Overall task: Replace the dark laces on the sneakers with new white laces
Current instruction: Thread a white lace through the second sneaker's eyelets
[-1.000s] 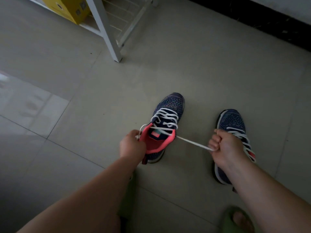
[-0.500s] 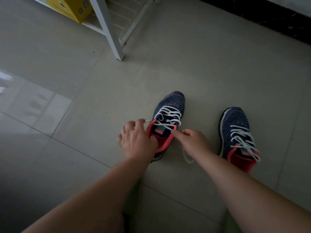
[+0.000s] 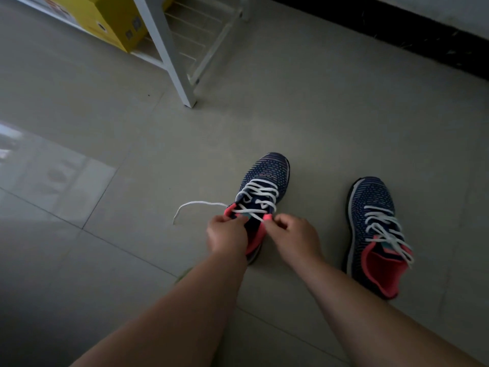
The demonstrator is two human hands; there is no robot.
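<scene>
Head camera view: both hands are down at the collar of the left-hand sneaker (image 3: 260, 197) on the floor (image 3: 317, 115). A second ago the right hand (image 3: 292, 238) was out to the side with a fist round the white lace (image 3: 258, 193), pulling it taut. Now it's back in, fingers curled and pinching the lace right at the top eyelet. The left hand (image 3: 227, 233) has its fingers curled onto the pink collar on the other side; can't really tell if it's also got lace in there. The other lace end (image 3: 195, 206) now lies loose across the floor to the left. So I'd say the tightening pull is done and this shoe is basically laced, just the ends left to sort out. The other sneaker (image 3: 377, 231), well off to the right, already wears white laces too, untied.
</scene>
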